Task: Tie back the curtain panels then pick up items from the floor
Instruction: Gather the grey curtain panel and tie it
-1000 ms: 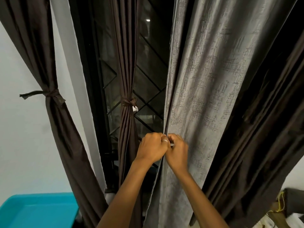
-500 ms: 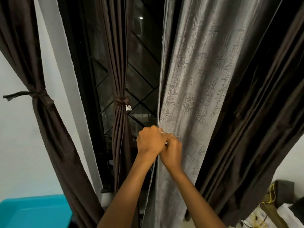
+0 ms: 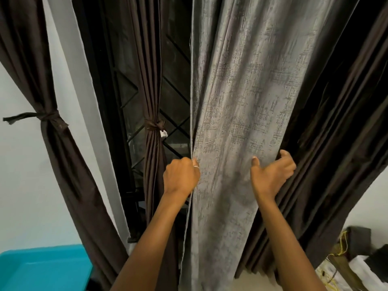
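A grey textured curtain panel [image 3: 241, 114] hangs loose in the middle of the view. My left hand [image 3: 181, 177] grips its left edge at about waist height, with a ring on one finger. My right hand [image 3: 271, 175] is at the panel's right edge, thumb spread against the grey fabric and fingers loosely curled beside the dark brown curtain [image 3: 340, 148] hanging behind it. A brown panel [image 3: 63, 156] at the left and a narrow brown panel [image 3: 154, 156] in front of the window are each tied at mid-height.
A dark window with a diagonal metal grille [image 3: 174, 95] lies behind the curtains. A blue plastic bin [image 3: 42, 267] sits at the bottom left. Dark objects, white items and a yellow cord [image 3: 342, 248] lie at the bottom right.
My right hand has left my left hand and slid right across the grey panel to its far edge. My left hand keeps its hold on the left edge.
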The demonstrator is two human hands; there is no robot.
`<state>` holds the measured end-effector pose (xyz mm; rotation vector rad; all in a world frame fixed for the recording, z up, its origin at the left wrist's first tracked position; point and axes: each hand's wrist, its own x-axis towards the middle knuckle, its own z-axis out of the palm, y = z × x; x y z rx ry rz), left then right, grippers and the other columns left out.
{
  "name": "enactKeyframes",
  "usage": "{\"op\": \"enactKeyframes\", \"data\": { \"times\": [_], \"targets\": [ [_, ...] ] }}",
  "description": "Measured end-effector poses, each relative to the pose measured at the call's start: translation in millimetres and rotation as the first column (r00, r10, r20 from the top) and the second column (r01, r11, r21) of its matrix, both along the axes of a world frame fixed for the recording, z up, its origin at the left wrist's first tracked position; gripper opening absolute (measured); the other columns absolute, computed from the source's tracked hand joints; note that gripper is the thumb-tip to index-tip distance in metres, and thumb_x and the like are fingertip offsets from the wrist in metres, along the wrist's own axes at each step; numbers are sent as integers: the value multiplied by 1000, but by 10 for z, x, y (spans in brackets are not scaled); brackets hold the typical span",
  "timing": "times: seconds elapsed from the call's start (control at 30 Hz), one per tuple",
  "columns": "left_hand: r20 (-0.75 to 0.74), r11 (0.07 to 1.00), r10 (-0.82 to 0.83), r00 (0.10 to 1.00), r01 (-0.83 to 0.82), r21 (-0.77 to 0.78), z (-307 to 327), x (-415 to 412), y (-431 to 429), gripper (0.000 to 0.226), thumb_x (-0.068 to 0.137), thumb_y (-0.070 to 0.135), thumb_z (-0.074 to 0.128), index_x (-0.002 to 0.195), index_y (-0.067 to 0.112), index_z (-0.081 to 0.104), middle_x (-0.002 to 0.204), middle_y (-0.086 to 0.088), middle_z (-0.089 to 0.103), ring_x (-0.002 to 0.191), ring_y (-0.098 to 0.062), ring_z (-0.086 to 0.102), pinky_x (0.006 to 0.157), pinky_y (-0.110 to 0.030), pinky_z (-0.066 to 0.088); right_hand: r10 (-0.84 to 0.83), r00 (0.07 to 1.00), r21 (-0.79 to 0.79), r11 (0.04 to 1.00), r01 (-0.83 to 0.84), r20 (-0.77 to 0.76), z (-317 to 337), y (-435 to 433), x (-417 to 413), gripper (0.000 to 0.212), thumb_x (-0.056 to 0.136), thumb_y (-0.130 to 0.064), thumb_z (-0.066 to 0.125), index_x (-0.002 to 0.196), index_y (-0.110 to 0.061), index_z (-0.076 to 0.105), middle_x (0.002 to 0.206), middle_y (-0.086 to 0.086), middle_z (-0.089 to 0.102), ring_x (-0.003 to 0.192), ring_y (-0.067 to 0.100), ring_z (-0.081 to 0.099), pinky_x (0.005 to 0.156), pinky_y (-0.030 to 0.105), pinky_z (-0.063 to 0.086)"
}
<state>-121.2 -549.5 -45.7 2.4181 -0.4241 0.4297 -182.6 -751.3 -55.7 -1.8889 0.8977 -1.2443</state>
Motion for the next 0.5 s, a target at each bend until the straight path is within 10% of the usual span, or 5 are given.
{"op": "enactKeyframes", "data": {
  "times": [0.1, 0.2, 0.5],
  "targets": [
    [-14, 1000, -1, 1000, 1, 1, -2, 14, -1, 47, 104, 37, 42, 63, 16, 45, 67, -4, 52, 69, -35, 60, 57, -35, 40, 90, 993, 107, 991, -82, -79, -18, -219, -11, 68, 85, -28, 82, 138, -4, 46, 136, 17, 51, 126, 35, 49, 99, 48, 46],
    [-19, 1000, 14, 1000, -14, 1, -14, 49, 41, 48, 104, 38, 42, 60, 19, 43, 61, 2, 46, 62, -28, 53, 56, -33, 38, 182, 978, 88, 981, -174, -106, -106, -427, -64, 23, 95, -26, 70, 88, -7, 61, 82, 8, 64, 79, 30, 65, 62, 34, 48],
    [-1, 999, 18, 1000, -18, 28, -27, 52, 37, 50, 105, 35, 40, 60, 15, 46, 61, -1, 49, 64, -31, 58, 57, -34, 39, 179, 981, -71, 980, -184, -79, -247, -325, -221, 53, 98, -21, 66, 61, -16, 29, 52, -3, 32, 47, 13, 31, 47, 32, 26]
  ]
}}
